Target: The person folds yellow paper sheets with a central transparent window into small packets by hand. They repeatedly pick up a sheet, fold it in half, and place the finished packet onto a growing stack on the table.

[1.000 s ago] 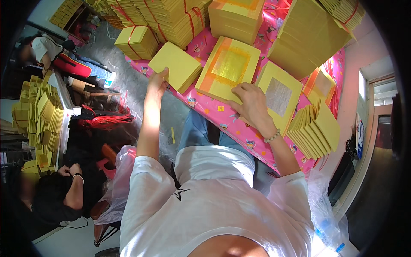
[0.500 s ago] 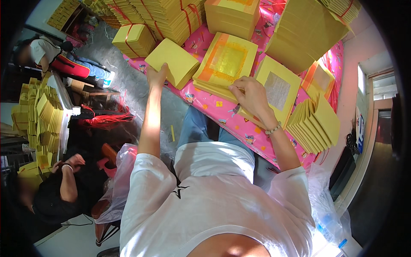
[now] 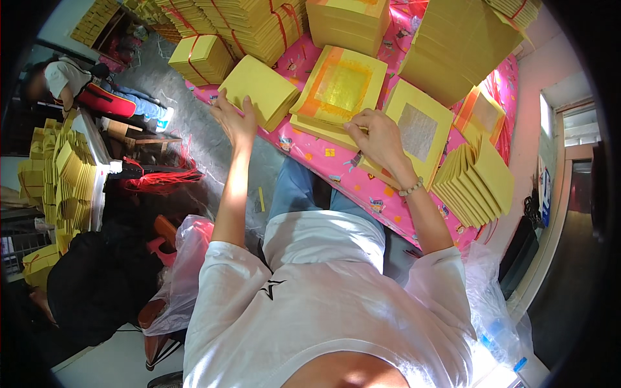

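Note:
My left hand (image 3: 234, 121) is open, fingers and thumb spread, against the near-left side of a stack of plain folded yellow paper (image 3: 259, 90). My right hand (image 3: 380, 137) is closed in a pinch at the near-right corner of a yellow paper sheet (image 3: 314, 94) bearing an orange-edged gold patch. That sheet tops a pile, and its near edge stands a little off the paper below. Right of it, partly under my right wrist, lies a pile of yellow paper with a silver patch (image 3: 417, 132).
Pink patterned cloth (image 3: 336, 169) covers the table. Tall yellow paper stacks (image 3: 246, 29) tied with red string stand behind; a fanned yellow bundle (image 3: 475, 184) sits at right. Two people (image 3: 71, 84) (image 3: 84, 284) are at the left, beside another paper-laden table (image 3: 97, 168).
My left hand has opened and slid slightly left along the plain stack. My right hand has shifted a little left, and the gold-patch sheet's near edge has risen. The lower-left person's arm is no longer seen.

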A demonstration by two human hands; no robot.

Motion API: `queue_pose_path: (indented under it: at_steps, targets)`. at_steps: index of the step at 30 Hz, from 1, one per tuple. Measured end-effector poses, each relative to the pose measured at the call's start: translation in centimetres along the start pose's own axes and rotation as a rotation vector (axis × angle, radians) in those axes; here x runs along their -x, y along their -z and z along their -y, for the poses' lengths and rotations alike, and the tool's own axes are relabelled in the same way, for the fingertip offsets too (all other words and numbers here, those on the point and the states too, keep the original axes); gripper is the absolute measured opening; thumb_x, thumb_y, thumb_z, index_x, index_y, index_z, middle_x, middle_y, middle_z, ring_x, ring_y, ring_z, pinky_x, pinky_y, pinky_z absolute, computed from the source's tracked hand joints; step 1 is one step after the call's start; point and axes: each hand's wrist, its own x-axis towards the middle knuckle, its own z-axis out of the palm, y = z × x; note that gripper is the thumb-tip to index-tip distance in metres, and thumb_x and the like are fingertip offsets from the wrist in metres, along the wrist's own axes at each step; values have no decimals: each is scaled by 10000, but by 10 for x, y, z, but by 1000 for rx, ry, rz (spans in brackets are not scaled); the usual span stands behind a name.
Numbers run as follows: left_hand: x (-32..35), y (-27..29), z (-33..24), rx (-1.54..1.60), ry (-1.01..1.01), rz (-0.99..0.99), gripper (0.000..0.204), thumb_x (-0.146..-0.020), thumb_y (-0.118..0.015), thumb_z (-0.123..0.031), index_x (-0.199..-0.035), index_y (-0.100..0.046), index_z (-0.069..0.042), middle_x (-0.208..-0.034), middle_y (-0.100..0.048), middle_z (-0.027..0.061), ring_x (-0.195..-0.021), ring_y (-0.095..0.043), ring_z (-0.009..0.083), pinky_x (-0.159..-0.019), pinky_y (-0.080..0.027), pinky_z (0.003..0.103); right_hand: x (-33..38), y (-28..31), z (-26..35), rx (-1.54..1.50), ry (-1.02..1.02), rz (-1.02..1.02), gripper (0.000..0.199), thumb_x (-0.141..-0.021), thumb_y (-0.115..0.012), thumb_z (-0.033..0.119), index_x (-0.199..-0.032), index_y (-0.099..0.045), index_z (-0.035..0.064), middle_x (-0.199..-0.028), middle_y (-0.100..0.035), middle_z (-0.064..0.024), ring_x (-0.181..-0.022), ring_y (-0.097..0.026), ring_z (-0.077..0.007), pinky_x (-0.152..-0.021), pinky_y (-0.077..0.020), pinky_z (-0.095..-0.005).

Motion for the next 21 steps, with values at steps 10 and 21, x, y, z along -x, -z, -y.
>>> queue_pose_path:
  at_steps: [10,21]
  targets:
    - [16,15,-78,298,-319,301,295,-802,-657,-126,-1084,-604,-55,-989,-554,134,-927,-533,310,-823,-434,400,0,-1,1,-16,-6,-10,236,-821,-636,243,-823,-724,25,-858,-650,-139,-852,-598,-312,-756,-483,-414]
    - [24,-10,-109,64,-731,602,272,-763,-630,-45,-1029,-619,-104,-986,-633,52,-918,-560,235,-792,-408,373,4,10,8,-90,20,-181,393,-780,-714,324,-1042,-656,37,-1048,-592,-159,-987,-569,-314,-821,-480,-395]
